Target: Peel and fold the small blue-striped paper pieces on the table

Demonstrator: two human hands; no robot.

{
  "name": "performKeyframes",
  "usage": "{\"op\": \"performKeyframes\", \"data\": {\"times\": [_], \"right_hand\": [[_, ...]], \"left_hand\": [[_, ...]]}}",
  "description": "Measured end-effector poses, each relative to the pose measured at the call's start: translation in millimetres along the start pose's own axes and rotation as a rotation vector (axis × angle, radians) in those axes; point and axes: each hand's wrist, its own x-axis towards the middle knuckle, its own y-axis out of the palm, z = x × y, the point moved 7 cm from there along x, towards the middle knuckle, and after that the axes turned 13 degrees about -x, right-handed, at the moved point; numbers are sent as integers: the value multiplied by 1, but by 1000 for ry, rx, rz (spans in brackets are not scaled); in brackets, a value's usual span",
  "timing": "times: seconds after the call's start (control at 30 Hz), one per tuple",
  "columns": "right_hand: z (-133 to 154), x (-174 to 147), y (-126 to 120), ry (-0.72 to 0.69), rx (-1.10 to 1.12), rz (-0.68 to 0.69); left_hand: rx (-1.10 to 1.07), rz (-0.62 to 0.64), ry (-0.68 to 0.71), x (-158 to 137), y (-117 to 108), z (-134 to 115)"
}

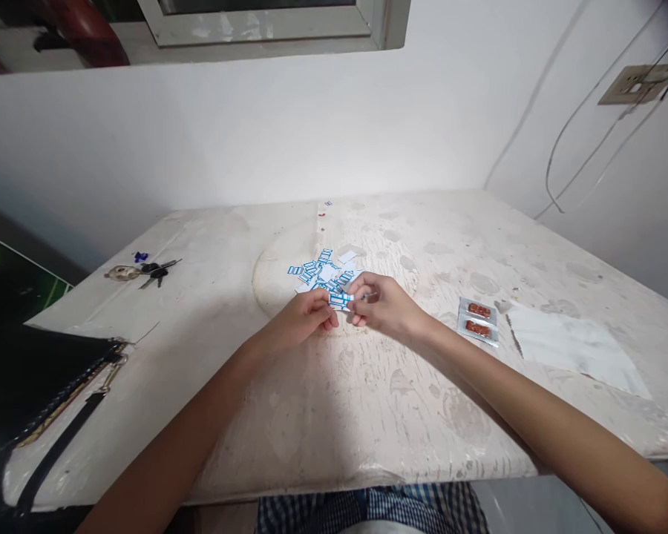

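Note:
Between my two hands is a small white card with blue print, held up just in front of a heap of similar pieces. My left hand pinches its left end with thumb and fingers. The fingers of my right hand are closed on its right end. Behind them lies a loose pile of white and blue paper pieces, some overlapping, some blank side up. My hands hide the near part of the pile.
A blister pack with reddish-brown tablets and a white cloth or paper sheet lie to the right. Keys rest at the left, with a black bag nearer me. A white wall bounds the table's far side.

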Motion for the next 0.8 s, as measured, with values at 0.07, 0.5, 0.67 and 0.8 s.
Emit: {"op": "performKeyframes", "data": {"times": [0.07,0.5,0.67,0.8], "right_hand": [[5,-2,-1,-55,-113,0],[23,-10,-1,-252,-879,42],[23,-9,1,-269,-867,78],[23,-7,2,-286,-880,78]], "left_hand": [[94,-7,13,-1,0,0],[580,-106,116,-3,0,-1],[653,-129,176,-1,3,-2],[675,-129,177,0,4,0]]}}
